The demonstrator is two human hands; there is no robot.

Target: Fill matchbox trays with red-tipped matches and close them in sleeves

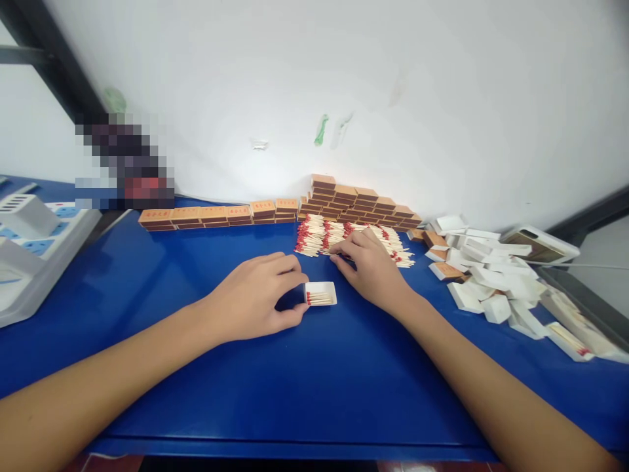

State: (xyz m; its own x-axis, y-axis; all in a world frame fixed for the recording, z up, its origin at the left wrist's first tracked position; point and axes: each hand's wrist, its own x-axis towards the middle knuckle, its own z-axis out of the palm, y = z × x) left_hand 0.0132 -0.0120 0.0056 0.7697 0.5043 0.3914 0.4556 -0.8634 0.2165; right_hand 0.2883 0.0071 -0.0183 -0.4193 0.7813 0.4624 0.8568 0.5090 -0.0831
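On the blue table, my left hand (270, 295) pinches the left end of a small white matchbox tray (328, 288) between thumb and fingers. Several red-tipped matches (319, 299) lie inside that tray, heads to the left. My right hand (366, 265) rests at the front of a wide pile of loose matches (310, 236), its fingers bent and close together over the match heads. Whatever may be between those fingertips is too small to make out.
Orange matchboxes (354, 200) are stacked against the white wall, with a low row (199, 215) running left. White trays (491, 262) lie heaped at the right, near a phone (543, 242) and a tray of matches (570, 341). A power strip (73, 239) sits at the left.
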